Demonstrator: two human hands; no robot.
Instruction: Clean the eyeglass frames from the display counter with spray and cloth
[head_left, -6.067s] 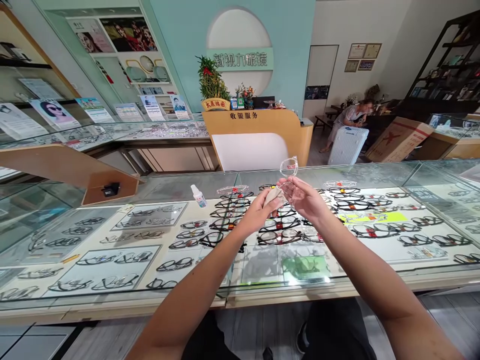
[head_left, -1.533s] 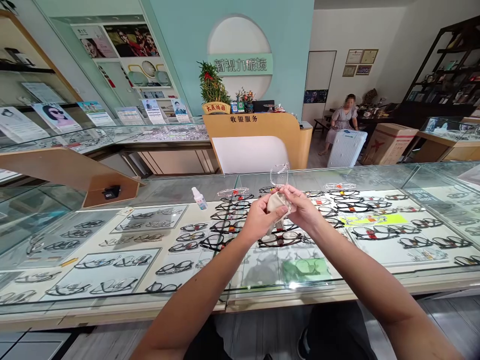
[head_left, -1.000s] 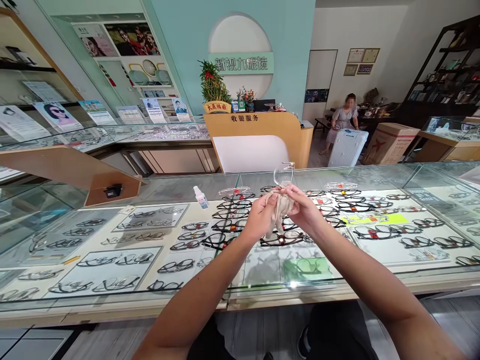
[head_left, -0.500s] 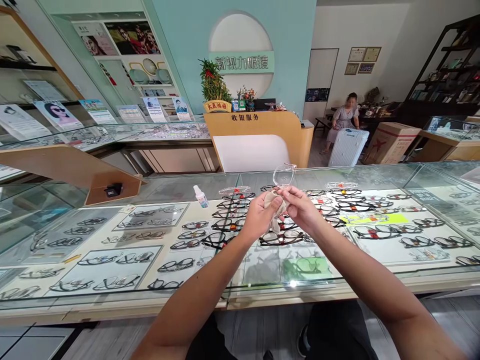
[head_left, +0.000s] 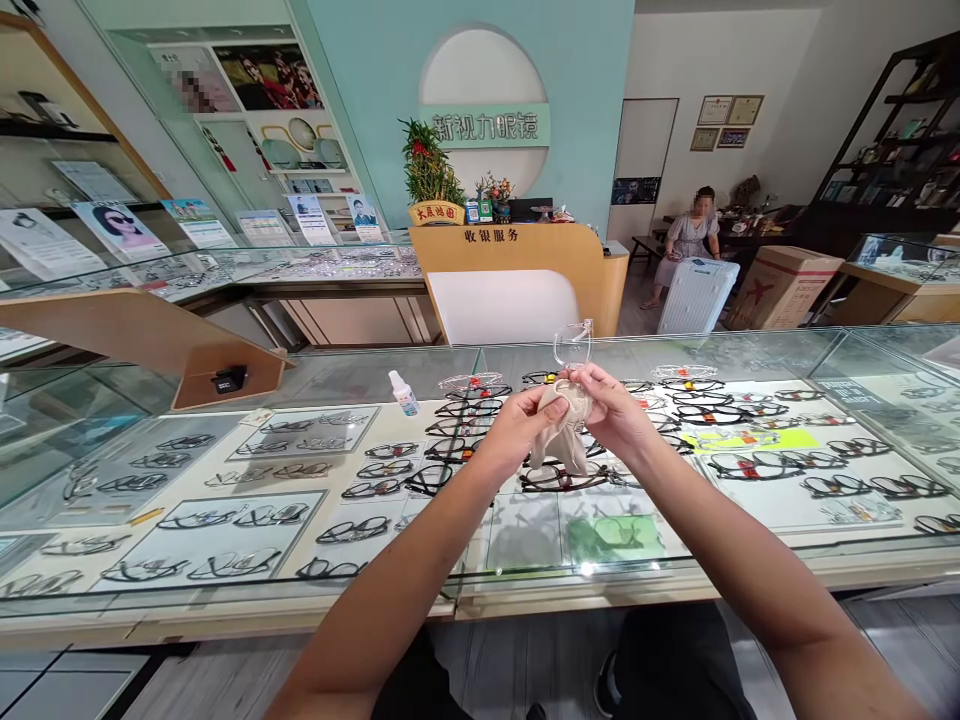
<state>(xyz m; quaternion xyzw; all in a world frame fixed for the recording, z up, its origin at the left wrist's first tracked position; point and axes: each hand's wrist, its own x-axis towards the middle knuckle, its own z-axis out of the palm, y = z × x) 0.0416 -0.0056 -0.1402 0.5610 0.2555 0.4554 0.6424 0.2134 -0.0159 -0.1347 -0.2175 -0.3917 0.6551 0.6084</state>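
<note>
A beige cleaning cloth (head_left: 559,440) is pinched in my left hand (head_left: 523,425), its lower part hanging loose. My right hand (head_left: 611,405) holds a pair of clear-framed eyeglasses (head_left: 573,345), one lens standing up above the fingers. The other lens is behind the cloth. Both hands meet above the glass counter, close together, with the cloth pressed against the glasses. Left of my hands a small white spray bottle (head_left: 403,393) stands upright on the counter.
Rows of eyeglasses (head_left: 709,413) lie inside the glass display counter (head_left: 525,590). A slanted wooden stand (head_left: 187,350) is on the left. Beyond are a cashier desk (head_left: 517,260), a seated person (head_left: 691,240), a suitcase (head_left: 697,295) and a cardboard box (head_left: 784,285).
The glasses have turned and risen slightly. The cloth now spreads and hangs lower, with more of it showing between my hands. My left hand has shifted a little.
</note>
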